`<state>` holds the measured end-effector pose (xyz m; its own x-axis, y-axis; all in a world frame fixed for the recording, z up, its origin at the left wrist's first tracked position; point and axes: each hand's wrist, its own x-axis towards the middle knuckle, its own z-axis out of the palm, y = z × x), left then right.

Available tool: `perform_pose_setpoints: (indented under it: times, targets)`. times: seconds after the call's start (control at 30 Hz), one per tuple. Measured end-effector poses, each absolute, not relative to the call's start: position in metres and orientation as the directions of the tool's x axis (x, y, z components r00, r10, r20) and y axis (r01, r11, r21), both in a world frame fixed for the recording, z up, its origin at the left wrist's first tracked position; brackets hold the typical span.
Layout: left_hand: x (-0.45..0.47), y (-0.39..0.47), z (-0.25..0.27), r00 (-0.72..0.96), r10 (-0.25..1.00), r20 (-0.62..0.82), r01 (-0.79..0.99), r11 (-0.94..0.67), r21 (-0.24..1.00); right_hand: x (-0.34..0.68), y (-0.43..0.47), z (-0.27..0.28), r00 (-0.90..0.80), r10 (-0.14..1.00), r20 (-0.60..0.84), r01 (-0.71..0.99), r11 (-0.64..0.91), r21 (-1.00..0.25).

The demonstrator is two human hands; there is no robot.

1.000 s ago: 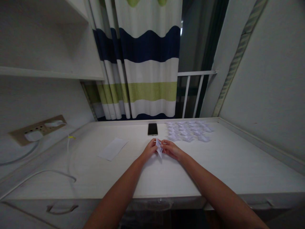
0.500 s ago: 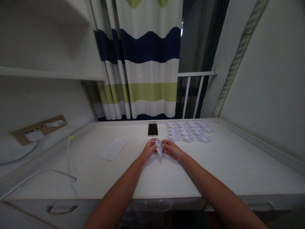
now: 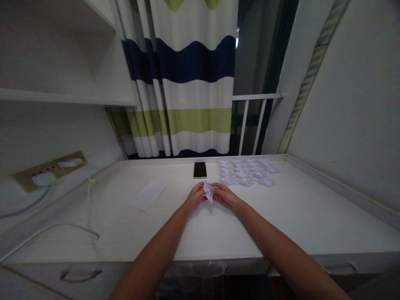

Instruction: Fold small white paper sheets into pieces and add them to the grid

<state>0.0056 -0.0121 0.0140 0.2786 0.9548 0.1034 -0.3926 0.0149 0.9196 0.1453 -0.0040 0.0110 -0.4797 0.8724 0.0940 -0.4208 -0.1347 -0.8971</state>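
Between my two hands is a small piece of folded white paper (image 3: 208,192), pointed at its top and bottom, held just above the white desk. My left hand (image 3: 196,195) grips its left side, fingers curled behind it. On the other side my right hand (image 3: 223,195) pinches the paper's right edge. Several similar folded paper pieces (image 3: 245,171) lie in rows on the desk, beyond my right hand. Flat white paper sheets (image 3: 148,196) rest to the left of my left hand.
A black phone (image 3: 200,170) lies behind my hands. White cables (image 3: 62,225) run along the left side from a wall socket panel (image 3: 50,170). A striped curtain (image 3: 200,93) hangs at the back, with a white railing (image 3: 258,98) beside it. Drawers sit under the desk's front edge (image 3: 218,259).
The folded paper has turned slightly between my fingers, its lower point shifting a little to the right. Both hands keep their grip in nearly the same place.
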Motion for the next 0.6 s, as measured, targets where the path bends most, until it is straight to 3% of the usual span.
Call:
perform_pose_setpoints:
  times: [0.6]
  targets:
    - [0.0052,-0.0116,0.0124,0.251,0.963,0.1,-0.423,0.016,0.906,0.1465,-0.0058,0.0143,-0.463,0.883,0.079,-0.396,-0.126,-0.91]
